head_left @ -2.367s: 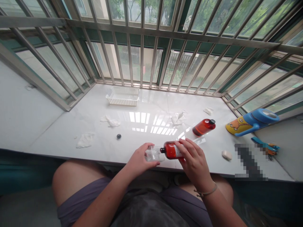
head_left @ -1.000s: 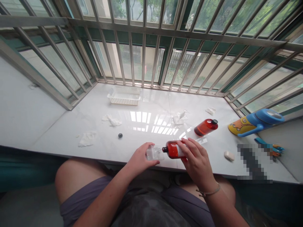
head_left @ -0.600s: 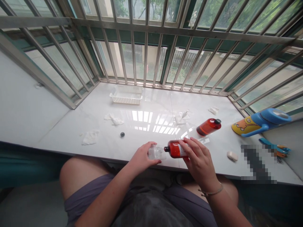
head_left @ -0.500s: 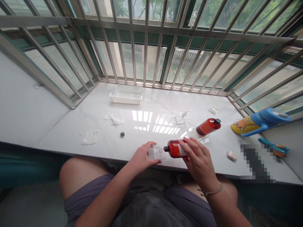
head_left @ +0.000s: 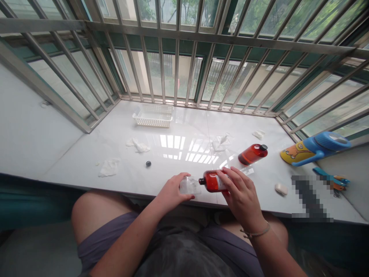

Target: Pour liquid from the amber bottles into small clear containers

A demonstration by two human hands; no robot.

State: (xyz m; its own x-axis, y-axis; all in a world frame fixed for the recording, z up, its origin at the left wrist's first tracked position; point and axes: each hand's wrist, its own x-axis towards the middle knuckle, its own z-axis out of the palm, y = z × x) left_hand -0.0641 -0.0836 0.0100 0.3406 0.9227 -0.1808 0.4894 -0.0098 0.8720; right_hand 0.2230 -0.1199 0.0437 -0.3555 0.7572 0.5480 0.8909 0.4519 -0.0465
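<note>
My left hand (head_left: 172, 191) is closed around a small clear container (head_left: 190, 185) near the front edge of the white counter. In my right hand (head_left: 241, 193) is a red-brown bottle (head_left: 211, 181) with a white label, tipped onto its side. Its uncapped black neck points left, right at the clear container's edge. Whether liquid is flowing cannot be made out. A small black cap (head_left: 148, 164) lies on the counter to the left. Behind my right hand stands a second red-brown bottle (head_left: 253, 154) with its black cap on.
A white perforated basket (head_left: 152, 116) sits by the barred window. Crumpled tissues (head_left: 109, 168) lie at the left, with a clear pump-topped item (head_left: 221, 142) farther back. At the right are a blue and yellow water bottle (head_left: 314, 148), a whitish lump (head_left: 281, 189) and a blurred-out dark object (head_left: 311, 198).
Almost nothing differs. Both hands keep their hold on the container and the bottle, and the whole view has shifted very slightly.
</note>
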